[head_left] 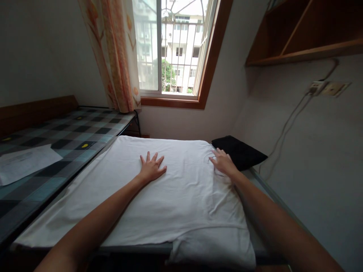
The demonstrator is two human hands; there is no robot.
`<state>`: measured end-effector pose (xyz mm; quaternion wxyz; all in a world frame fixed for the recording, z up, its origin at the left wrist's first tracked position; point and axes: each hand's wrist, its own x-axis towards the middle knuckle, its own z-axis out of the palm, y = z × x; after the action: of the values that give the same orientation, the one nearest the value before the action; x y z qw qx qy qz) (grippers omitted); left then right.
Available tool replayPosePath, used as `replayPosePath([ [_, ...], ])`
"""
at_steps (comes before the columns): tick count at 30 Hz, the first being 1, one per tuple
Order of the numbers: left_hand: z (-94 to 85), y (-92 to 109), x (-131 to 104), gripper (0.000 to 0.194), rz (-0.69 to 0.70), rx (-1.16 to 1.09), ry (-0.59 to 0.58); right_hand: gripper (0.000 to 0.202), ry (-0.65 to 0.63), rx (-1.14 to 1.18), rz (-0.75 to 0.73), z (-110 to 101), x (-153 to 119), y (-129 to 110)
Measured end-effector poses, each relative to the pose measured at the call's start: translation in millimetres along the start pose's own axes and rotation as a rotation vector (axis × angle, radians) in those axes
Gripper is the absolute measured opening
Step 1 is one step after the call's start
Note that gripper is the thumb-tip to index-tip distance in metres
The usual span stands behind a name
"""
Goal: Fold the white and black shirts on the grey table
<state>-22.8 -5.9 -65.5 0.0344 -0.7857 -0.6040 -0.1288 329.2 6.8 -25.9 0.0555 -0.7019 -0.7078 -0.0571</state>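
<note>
A white T-shirt lies spread over a low table-like surface, with soft wrinkles toward its right side. One sleeve droops over the near edge at the lower right. My left hand rests palm down on the middle of the cloth, fingers spread. On the right edge of the shirt, by what looks like the collar, my right hand lies with its fingers stretched out. A black cushion-like item sits just beyond my right hand.
To the left is a bed with a checked mattress, and a sheet of paper lies on it. A curtain hangs beside the barred window. A wooden shelf and a socket with a cable are on the right wall.
</note>
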Motion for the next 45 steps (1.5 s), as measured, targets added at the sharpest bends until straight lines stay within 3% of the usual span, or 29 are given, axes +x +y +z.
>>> replayPosePath([
  [4,0.2,0,2,0.069,-0.044,0.009,-0.116,0.061,-0.126,0.09,-0.121,13,-22,-59],
  [8,1.1,-1,5,0.073,-0.04,-0.005,-0.134,0.06,-0.13,0.089,-0.142,28,-32,-81],
  [29,12.5,-6,69,0.076,-0.028,-0.026,-0.167,0.056,-0.057,0.137,-0.082,43,25,-69],
  [36,13.8,-7,71,0.062,-0.039,-0.07,-0.092,0.048,0.035,0.144,-0.131,41,20,-63],
  [41,16.3,-11,67,0.041,-0.027,-0.146,0.024,0.049,0.021,0.128,-0.119,41,12,-63],
  [45,18.6,-14,67,0.037,-0.035,-0.172,0.038,0.049,-0.002,0.124,-0.096,42,9,-64],
])
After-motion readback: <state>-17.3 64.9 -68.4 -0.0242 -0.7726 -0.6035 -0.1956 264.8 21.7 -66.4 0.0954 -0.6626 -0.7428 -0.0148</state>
